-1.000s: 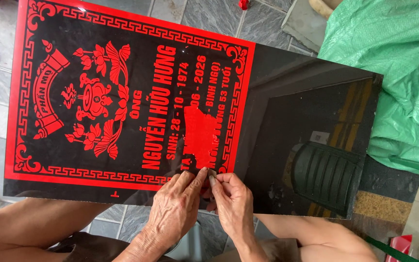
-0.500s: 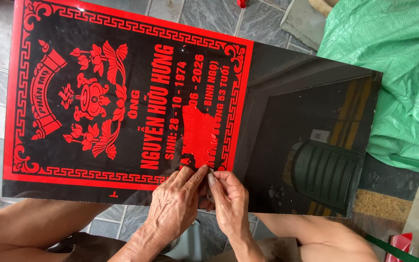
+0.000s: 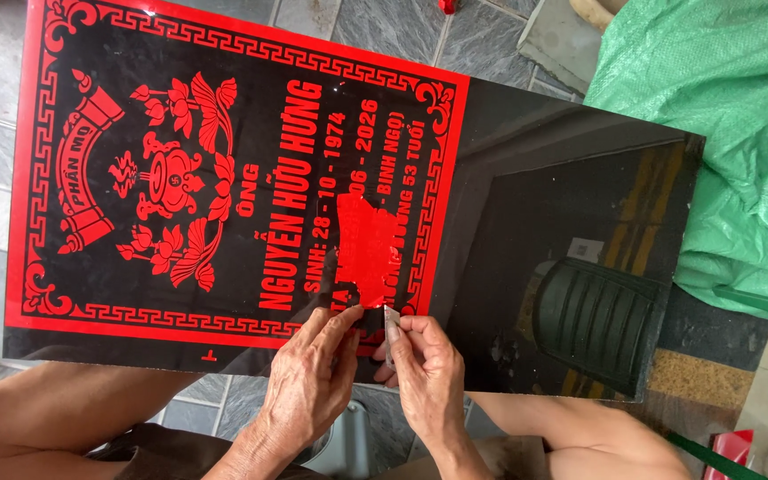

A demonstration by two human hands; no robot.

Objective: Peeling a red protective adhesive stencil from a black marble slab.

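Black slab (image 3: 562, 222) with red stencil (image 3: 224, 169), across lap. Left hand (image 3: 308, 382) pinches red film patch (image 3: 368, 244) at near edge. Right hand (image 3: 424, 369) grips small blade (image 3: 391, 331) beside it.

slab (image 3: 544, 204): polished black stone under my fingers, mirror-glossy, reflecting what surrounds it
red film (image 3: 368, 244): thin, smooth vinyl-like sticker, slightly shiny, its ragged patch lying flat
blade (image 3: 391, 331): small pale strip in my right hand (image 3: 428, 373), probably bare metal, too small to be sure
tarp (image 3: 722, 116): green woven plastic, creased, dull
floor (image 3: 482, 36): grey stone tiles, matt and rough
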